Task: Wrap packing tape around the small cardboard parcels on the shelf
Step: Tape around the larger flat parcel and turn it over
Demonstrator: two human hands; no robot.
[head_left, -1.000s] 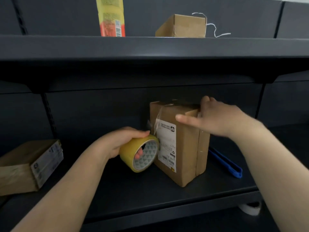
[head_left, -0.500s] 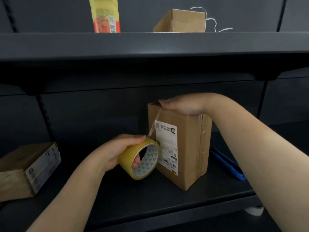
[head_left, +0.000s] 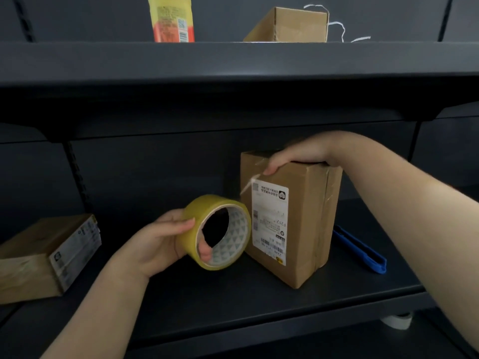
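Note:
A small cardboard parcel with a white shipping label stands upright on the dark shelf. My right hand lies flat on its top, fingertips curled over the front upper edge onto the tape. My left hand grips a yellow roll of packing tape just left of the parcel, with fingers through the core. A clear strip of tape runs from the roll up to the parcel's top left corner.
A second cardboard parcel lies flat at the shelf's left end. A blue cutter lies right of the upright parcel. On the upper shelf stand a yellow-orange packet and an open cardboard box. A white roll sits below.
My right hand moved from the parcel's right side onto its top and now presses the tape there. The tape roll shifted slightly, staying left of the parcel.

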